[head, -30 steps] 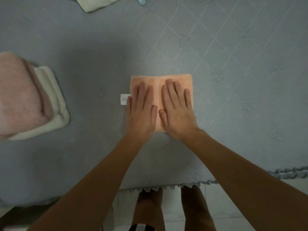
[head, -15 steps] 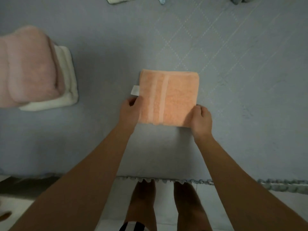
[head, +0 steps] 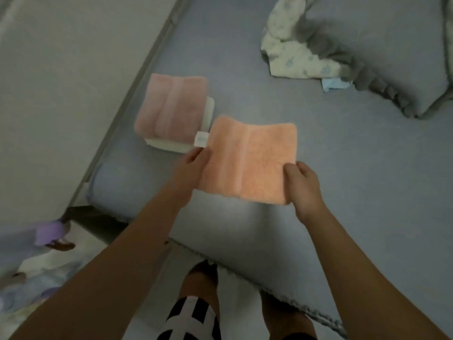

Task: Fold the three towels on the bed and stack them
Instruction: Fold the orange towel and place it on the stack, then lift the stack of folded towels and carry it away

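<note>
Item in hand: folded square orange terry towel (head: 250, 163), carried flat above the grey-blue bed sheet (head: 343, 180), just to the right of the stack.

Grip: left hand (head: 193, 165) closed on the towel's left edge, right hand (head: 302, 182) closed on its right near corner, thumbs on top and the other fingers hidden beneath. Both hold the towel and nothing else.

Destination: folded pale pink plush towel (head: 171, 109) lying on a folded cream-white towel (head: 208, 111), near the left edge of the bed.

Step, as judged: placing the third towel on the stack; the folding looks done.

Handling advice: keep the towel level and taut between the hands so the layers do not slide apart; carry it left and away, square its edges over the pink towel, lower it flat, and let go with both hands together. A one-sided release could let the fold fall open or push the stack toward the bed's edge.

Appearance: soft, thick pile; rounded corners; a paler woven band running front to back, left of centre; small white label (head: 201, 138) protruding at the far left corner, overlapping the stack in this view.
</note>
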